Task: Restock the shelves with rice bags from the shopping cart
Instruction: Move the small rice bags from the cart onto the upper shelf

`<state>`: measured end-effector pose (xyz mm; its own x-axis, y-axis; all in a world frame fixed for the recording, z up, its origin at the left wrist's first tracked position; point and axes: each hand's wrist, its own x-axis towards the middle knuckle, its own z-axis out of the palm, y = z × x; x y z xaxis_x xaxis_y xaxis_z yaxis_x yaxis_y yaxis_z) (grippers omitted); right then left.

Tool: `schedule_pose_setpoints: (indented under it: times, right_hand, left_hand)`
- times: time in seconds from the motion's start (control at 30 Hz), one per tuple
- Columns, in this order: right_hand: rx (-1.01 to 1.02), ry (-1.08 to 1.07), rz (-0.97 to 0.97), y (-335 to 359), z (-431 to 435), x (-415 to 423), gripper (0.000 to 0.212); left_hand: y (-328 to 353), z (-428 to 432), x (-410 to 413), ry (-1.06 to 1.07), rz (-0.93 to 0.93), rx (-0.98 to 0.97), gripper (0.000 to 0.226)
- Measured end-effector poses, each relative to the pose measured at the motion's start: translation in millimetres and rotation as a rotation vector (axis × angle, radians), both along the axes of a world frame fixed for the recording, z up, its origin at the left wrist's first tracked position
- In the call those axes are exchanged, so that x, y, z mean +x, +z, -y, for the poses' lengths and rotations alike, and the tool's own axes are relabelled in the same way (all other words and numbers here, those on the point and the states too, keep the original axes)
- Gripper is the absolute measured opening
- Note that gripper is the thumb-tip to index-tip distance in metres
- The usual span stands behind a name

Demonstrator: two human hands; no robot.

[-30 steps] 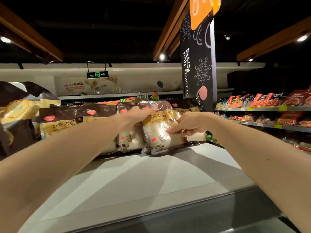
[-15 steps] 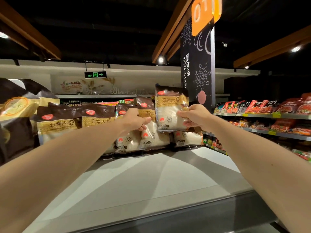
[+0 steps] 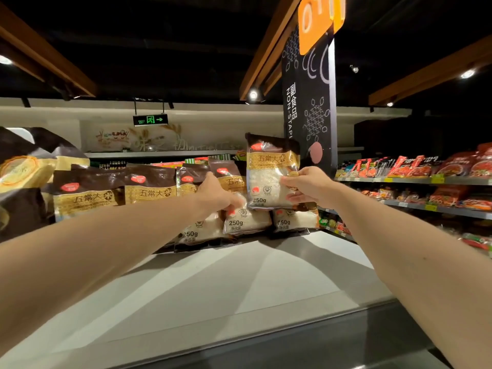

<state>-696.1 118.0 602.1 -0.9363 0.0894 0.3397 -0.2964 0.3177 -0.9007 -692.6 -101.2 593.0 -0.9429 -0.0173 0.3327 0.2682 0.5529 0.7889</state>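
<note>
A small 250g rice bag (image 3: pixel 269 169) with a brown and gold top hangs upright in the air, pinched at its right edge by my right hand (image 3: pixel 308 186). Below it stands a row of like 250g bags (image 3: pixel 246 222) at the back of the grey shelf top (image 3: pixel 239 283). My left hand (image 3: pixel 215 195) reaches into that row and holds one of the standing bags near its top. Larger brown rice bags (image 3: pixel 87 193) stand to the left. The shopping cart is out of view.
A black hanging aisle banner (image 3: pixel 308 107) drops behind the held bag. Shelves of red snack packets (image 3: pixel 426 171) run along the right. A big dark bag (image 3: pixel 24 177) fills the far left. The front of the shelf top is bare grey surface.
My right hand has lifted the small rice bag out of the row and holds it upright above the others. My left hand has shifted down onto a standing bag.
</note>
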Motion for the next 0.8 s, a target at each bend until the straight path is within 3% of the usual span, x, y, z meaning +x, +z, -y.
schedule_pose_setpoints:
  times: [0.07,0.13,0.3,0.4,0.5,0.6,0.7,0.8]
  right_hand:
    - [-0.007,-0.011,0.010,-1.0,-0.2,1.3,0.026]
    - [-0.015,-0.012,0.010,-1.9,-0.8,3.5,0.024]
    - [-0.012,-0.013,0.014,-2.0,-0.1,4.3,0.020]
    - [-0.010,-0.019,0.014,-1.1,1.3,4.9,0.017]
    - [0.003,-0.029,0.014,-0.2,2.5,4.5,0.023]
    - [0.024,-0.033,0.029,-0.7,3.6,3.6,0.028]
    - [0.039,-0.022,0.045,-0.7,4.2,4.0,0.021]
    - [0.043,-0.007,0.074,-1.5,6.4,6.1,0.023]
  left_hand:
    - [-9.0,-4.7,4.9,0.096,-0.112,-0.034,0.130]
    - [-15.3,-8.9,9.3,0.148,-0.159,-0.021,0.140]
    - [-13.9,-14.5,15.5,0.209,-0.219,-0.258,0.124]
    - [-11.1,-8.1,22.0,0.228,-0.223,-0.513,0.113]
    - [-14.9,-7.3,29.3,0.137,-0.134,-0.788,0.081]
    - [-14.1,-6.4,30.6,0.012,-0.106,-0.809,0.052]
    - [-14.2,-8.5,35.1,-0.035,-0.068,-0.853,0.070]
    - [-17.6,-9.5,36.9,0.084,-0.144,-0.840,0.083]
